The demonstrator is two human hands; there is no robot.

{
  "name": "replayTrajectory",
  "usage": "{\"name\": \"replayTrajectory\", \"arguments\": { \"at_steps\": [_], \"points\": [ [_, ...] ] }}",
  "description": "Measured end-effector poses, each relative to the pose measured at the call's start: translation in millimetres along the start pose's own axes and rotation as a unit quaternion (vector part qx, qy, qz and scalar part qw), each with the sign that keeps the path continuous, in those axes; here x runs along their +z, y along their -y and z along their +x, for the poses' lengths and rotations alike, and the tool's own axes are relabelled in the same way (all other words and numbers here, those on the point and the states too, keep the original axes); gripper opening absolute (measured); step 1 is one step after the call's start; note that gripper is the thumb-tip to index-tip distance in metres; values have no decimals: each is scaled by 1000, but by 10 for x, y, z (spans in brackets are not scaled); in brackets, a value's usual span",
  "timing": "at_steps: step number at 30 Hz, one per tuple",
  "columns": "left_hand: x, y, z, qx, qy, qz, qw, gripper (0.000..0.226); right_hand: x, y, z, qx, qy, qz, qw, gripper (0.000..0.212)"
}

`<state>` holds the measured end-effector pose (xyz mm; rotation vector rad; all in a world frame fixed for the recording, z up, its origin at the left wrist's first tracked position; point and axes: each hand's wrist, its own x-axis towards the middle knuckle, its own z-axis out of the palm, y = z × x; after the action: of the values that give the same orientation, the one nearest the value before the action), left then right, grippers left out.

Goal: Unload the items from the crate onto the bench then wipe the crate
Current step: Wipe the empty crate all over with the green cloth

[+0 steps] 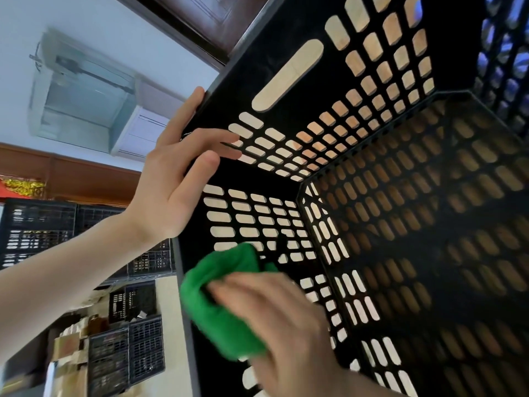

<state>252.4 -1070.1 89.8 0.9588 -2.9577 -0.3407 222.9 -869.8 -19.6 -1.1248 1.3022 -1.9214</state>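
The black slotted plastic crate [257, 179] looks empty, so unloading seems done; wiping is underway. The left grip [171, 184] clasps its rim, and the right grip [274, 319] pinches a green fleecy cloth [217, 308] at lower centre.

Holding the crate [257, 179] by its left rim with the left hand [171, 193], near the upper corner. Pressing the cloth [220, 310] against the inside of that wall, just below, under the right hand [283, 325]. Working with other crates [40, 224] stacked further left, behind the forearm.

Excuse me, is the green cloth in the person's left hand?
No, the right hand holds the green cloth; the left hand grips the crate.
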Motion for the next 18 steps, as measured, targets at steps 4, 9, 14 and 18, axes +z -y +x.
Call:
{"name": "replayTrajectory", "arguments": {
  "at_steps": [4, 9, 14, 18],
  "points": [
    [1, 6, -9, -2, 2, 5, 1000, 39, 10, -99, -89, -89, 8, 9, 996, 26],
    [8, -13, -1, -5, -10, -4, 1000, 39, -394, -935, -327, 76, 77, -172, 979, 37],
    [4, -7, 9, -2, -7, -13, 1000, 40, -406, -911, -293, 169, 72, -186, 965, 55],
    [6, 6, 3, -2, -5, -16, 1000, 39, -98, -174, -86, 46, 43, -19, 998, 45]
  ]
}}
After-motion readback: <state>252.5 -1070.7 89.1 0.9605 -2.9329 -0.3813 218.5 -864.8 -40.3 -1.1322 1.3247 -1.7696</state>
